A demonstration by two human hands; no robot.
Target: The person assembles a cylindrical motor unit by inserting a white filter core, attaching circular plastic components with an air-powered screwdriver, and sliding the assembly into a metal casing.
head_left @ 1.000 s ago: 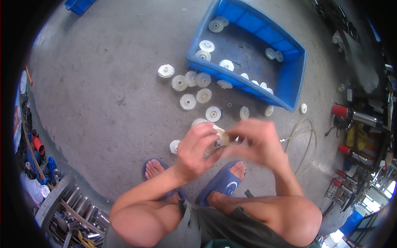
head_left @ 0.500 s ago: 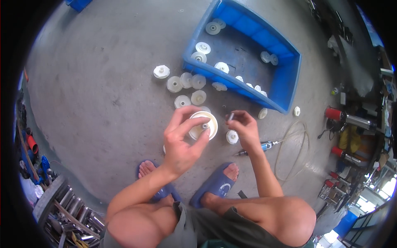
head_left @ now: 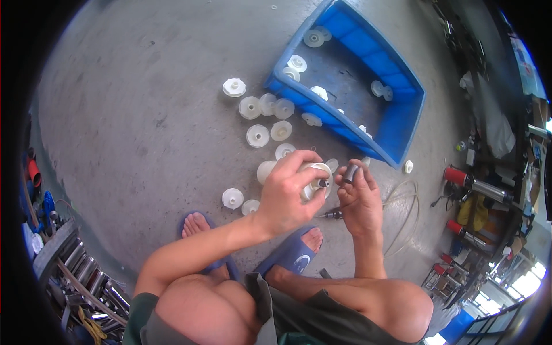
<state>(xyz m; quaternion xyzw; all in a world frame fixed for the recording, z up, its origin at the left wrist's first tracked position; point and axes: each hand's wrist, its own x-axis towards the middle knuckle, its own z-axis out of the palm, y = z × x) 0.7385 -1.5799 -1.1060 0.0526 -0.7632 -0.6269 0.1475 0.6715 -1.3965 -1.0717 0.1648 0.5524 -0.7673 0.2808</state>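
My left hand (head_left: pixel 287 192) is closed round a white plastic disc-shaped part (head_left: pixel 328 168), its hollow side facing right. A short dark metal piece (head_left: pixel 324 183) sits at the centre of that part. Close to its right, my right hand (head_left: pixel 362 204) pinches a small grey metal cylinder (head_left: pixel 350 173) between thumb and fingers. The cylinder and the white part are apart. Behind my left fingers a pale rounded surface (head_left: pixel 265 171) shows; whether it belongs to the held part I cannot tell.
A blue plastic crate (head_left: pixel 417 118) stands ahead, with several white discs inside. More white discs (head_left: pixel 257 136) lie on the grey floor. A pen-shaped tool (head_left: pixel 332 214) with a hose (head_left: pixel 417 213) lies beyond my right wrist. Metal tubes (head_left: pixel 80 261) fill a rack at left; red-handled tools (head_left: pixel 457 176) are at right.
The white part has turned from facing me to facing right. Both hands have moved right and closer together. A dark metal piece now shows at the part's centre.
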